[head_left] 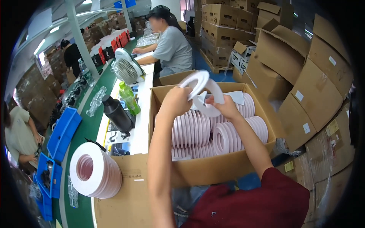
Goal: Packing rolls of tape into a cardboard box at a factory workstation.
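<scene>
Over an open cardboard box (pixel 213 173), my left hand (pixel 177 101) grips a white foam-like ring (pixel 204 79), which is smeared by motion. My right hand (pixel 226 107) is closed on a second white ring (pixel 218 91), held just beside and below the first. Rows of similar pale rings (pixel 190 131) stand on edge inside the box, with a white sheet (pixel 238 97) among them at the back. To the left, a stack of white rings (pixel 102 167) rests on a cardboard surface (pixel 131 190).
A dark bottle (pixel 117 114), green bottle (pixel 130 98) and fan (pixel 128 66) stand left of the box. Blue bins (pixel 64 133) sit by the green conveyor (pixel 85 125). Large cartons (pixel 300 95) crowd the right. A co-worker (pixel 173 49) sits ahead; another person stands far left.
</scene>
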`<state>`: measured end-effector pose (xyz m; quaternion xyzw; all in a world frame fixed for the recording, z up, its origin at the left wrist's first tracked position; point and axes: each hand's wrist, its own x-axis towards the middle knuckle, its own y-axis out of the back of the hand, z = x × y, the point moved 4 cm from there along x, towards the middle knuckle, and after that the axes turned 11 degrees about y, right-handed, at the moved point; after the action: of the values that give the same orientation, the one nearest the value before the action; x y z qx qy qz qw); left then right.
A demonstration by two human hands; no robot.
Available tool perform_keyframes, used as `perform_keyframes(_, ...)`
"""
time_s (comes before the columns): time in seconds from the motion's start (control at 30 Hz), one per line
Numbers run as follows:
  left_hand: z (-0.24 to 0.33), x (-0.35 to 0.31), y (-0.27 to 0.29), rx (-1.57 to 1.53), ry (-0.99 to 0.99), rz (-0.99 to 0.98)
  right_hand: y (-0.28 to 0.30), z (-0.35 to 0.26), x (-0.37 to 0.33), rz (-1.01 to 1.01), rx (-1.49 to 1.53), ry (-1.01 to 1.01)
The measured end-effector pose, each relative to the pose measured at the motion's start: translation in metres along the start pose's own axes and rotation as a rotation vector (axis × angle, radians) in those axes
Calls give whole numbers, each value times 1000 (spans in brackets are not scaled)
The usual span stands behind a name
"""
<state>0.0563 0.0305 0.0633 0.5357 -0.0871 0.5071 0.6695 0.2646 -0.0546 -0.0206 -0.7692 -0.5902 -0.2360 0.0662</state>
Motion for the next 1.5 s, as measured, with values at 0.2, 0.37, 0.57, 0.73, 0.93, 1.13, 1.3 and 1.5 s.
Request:
perform_keyframes(0.2,-2,-12,-10,59,111,-251,3,-4,-1,63,43,4)
perform_keyframes(0.37,-7,-24,11,-262,65,461,4,-4,-1,48,4,52)
perform_keyframes(0.57,-18,-30,8,-361,273,377,6,-13,0,84,-36,132)
perform_keyframes(0.73,-42,-55,-12,-452,393,65,23,-22,-4,264,-218,309)
perform_keyframes(0.93,-43,-58,-14,-395,319,-18,36,-30,-4,192,-495,454)
perform_keyframes(1.13,-45,-59,-15,-370,313,-3,43,-44,11,349,-413,333)
perform_keyframes(1.3,-42,-57,-14,-366,340,-10,33,-41,11,57,-621,575)
perform_keyframes(1.5,-48,-59,-8,-335,386,16,29,-41,10,195,-588,525)
